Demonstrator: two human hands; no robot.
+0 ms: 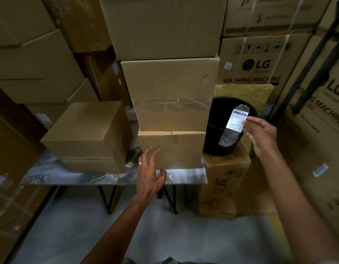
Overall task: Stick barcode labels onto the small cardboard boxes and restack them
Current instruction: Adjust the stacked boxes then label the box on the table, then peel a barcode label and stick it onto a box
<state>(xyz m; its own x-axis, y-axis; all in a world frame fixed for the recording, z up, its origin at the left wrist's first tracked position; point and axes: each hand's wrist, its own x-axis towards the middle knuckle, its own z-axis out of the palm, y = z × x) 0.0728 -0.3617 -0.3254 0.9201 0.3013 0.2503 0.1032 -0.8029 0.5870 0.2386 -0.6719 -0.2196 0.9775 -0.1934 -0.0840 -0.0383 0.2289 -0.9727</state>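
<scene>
**A:** What is each hand doing?

**B:** The right hand (pixel 263 128) is raised at the right of the scene, pinching a barcode label (pixel 236 121) by its right edge. The white label sits on a longer strip of clear film that curls above and below it, in front of a black bin (pixel 220 141). The left hand (pixel 149 168) is spread with relaxed fingers (pixel 155 155), holding nothing; its tips are at, or just in front of, the front face of the bottom box (pixel 176 147) — contact cannot be confirmed.

**A:** Where are the boxes?

**B:** On a marble-patterned counter (pixel 183 177). The bottom box carries a taller box (pixel 170 92) with a clear tape band across its face, and another above that. A separate box (pixel 88 132) stands to the left, resting on a flatter one.

**A:** How would the label likely handle?

**B:** Probably almost weightless, limp and sticky — apt to fold onto itself or cling to skin. Holding it by the edges, on the clear film and not the print, seems wise, then smoothing it flat from one side.

**A:** And the boxes?

**B:** Plain cardboard, stiff at the corners, softer mid-panel. Their weight cannot be judged. For restacking, both hands on opposite side faces looks safest, since the stack is tall and could tip.
</scene>
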